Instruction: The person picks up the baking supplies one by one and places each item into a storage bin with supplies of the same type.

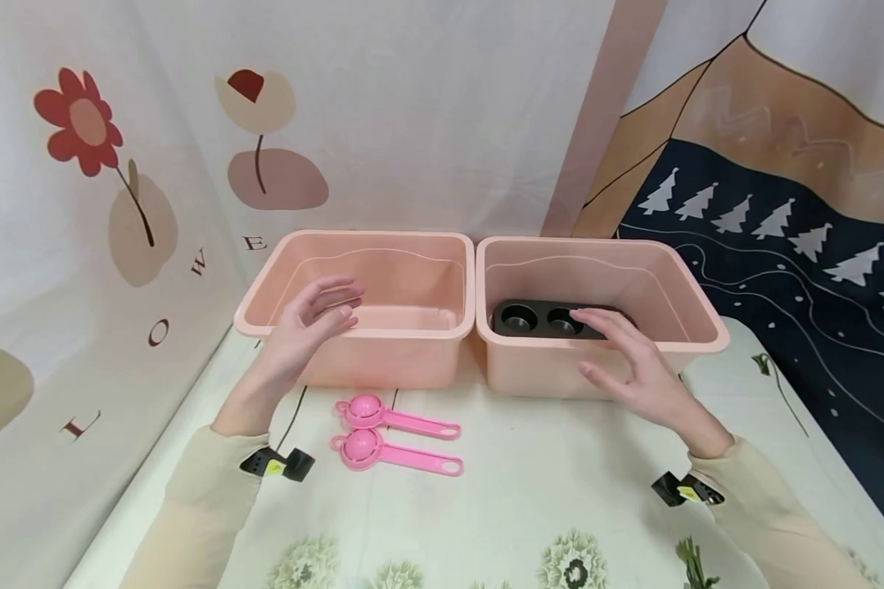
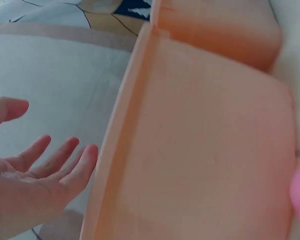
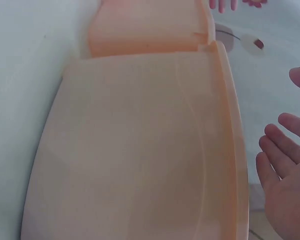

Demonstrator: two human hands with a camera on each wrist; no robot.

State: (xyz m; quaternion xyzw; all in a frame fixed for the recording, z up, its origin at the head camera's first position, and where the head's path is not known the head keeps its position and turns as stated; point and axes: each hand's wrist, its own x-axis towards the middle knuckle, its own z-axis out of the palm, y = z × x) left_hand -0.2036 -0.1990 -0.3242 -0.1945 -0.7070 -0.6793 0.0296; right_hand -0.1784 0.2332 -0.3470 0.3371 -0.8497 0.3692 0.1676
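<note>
My left hand (image 1: 311, 315), fingers loosely bent and holding nothing, hovers over the near left part of the left pink bin (image 1: 368, 360). Over the front rim of the right pink bin (image 1: 545, 372) hangs my right hand (image 1: 633, 360), also with nothing in it and its thumb spread from the fingers. Inside that right bin lies a dark muffin pan (image 1: 540, 317) with round cups, partly hidden by the rim and my fingers. Two pink egg separators (image 1: 364, 413) with long handles lie side by side on the table before the left bin.
The two bins stand side by side, rims nearly touching. A pale cloth with printed green flowers (image 1: 575, 564) covers the table. Behind hangs a white curtain (image 1: 427, 114) with flower prints, and a dark tree-patterned cloth (image 1: 781, 245) is at the right.
</note>
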